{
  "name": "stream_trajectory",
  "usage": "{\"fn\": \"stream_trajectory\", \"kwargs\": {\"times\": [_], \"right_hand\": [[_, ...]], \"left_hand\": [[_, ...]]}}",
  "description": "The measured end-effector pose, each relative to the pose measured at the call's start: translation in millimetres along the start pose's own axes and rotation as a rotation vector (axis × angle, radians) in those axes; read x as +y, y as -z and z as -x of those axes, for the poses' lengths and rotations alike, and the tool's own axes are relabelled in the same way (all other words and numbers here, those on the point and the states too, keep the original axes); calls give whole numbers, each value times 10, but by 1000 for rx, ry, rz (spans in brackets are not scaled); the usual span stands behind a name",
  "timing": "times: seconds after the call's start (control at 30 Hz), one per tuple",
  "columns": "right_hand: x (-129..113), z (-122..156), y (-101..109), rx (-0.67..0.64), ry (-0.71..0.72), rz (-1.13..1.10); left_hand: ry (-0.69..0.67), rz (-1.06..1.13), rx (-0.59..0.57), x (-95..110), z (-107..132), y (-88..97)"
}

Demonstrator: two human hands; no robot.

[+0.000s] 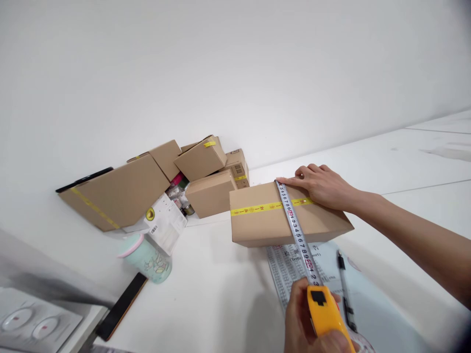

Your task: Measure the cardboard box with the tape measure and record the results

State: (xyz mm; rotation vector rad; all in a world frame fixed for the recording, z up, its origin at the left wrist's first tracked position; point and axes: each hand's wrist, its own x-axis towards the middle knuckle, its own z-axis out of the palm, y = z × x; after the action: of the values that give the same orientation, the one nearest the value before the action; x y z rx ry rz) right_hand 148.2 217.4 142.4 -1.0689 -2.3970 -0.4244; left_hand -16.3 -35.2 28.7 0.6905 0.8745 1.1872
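A brown cardboard box (265, 223) sealed with yellow tape lies on the white table (221, 294). A steel measuring tape blade (296, 230) runs across the box top from its far edge toward me. My right hand (322, 186) reaches in from the right and rests on the box's far edge, fingers together, pinning the blade's end there. My left hand (303, 321), at the bottom of the view, is closed round the yellow tape measure case (326, 311).
A printed sheet (290, 272) and a black pen (345, 291) lie under and beside the box. Several cardboard boxes (206, 171) are piled against the white wall, with a pastel cup (147, 257), a white packet (165, 223) and a black phone (121, 306) to the left.
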Motion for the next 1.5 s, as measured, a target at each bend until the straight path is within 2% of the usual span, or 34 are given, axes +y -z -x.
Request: {"fn": "stream_trajectory", "kwargs": {"times": [0.2, 0.37, 0.43, 0.5, 0.6, 0.63, 0.7, 0.83, 0.97, 1.1, 1.23, 1.3, 1.37, 1.43, 1.5], "right_hand": [[-29, 13, 22, 5, -16, -37], [-75, 34, 62, 1, -39, -49], [-107, 83, 81, 20, -136, -80], [-144, 156, 103, 31, -314, -121], [-204, 284, 151, -41, -586, -252], [-229, 326, 172, -69, -646, -300], [-290, 405, 222, -86, -705, -369], [-427, 538, 323, -49, -689, -431], [-459, 626, 274, 65, -627, -544], [-350, 687, -80, 208, -521, -697], [-242, 771, -496, 208, -504, -768], [-240, 831, -595, 164, -508, -732], [-294, 918, -602, 182, -525, -628], [-401, 1041, -542, 267, -572, -484], [-534, 1195, -447, 273, -560, -415]], "left_hand": [[-48, 3, 34, -76, -54, 28], [-52, -20, -8, 5, 37, 7], [-86, -34, 10, 117, 137, 44], [-228, -91, 67, 303, 235, 124], [-505, -226, 249, 669, 287, 316], [-554, -263, 332, 785, 271, 390], [-549, -287, 416, 962, 206, 536], [-458, -255, 392, 1051, 56, 740], [-475, -327, 344, 1004, -91, 794], [-483, -355, 358, 970, -335, 787], [-441, -383, 399, 884, -540, 794], [-432, -396, 426, 856, -571, 798], [-474, -409, 457, 888, -552, 790], [-563, -455, 477, 997, -496, 756], [-650, -553, 474, 1161, -412, 690]]}}
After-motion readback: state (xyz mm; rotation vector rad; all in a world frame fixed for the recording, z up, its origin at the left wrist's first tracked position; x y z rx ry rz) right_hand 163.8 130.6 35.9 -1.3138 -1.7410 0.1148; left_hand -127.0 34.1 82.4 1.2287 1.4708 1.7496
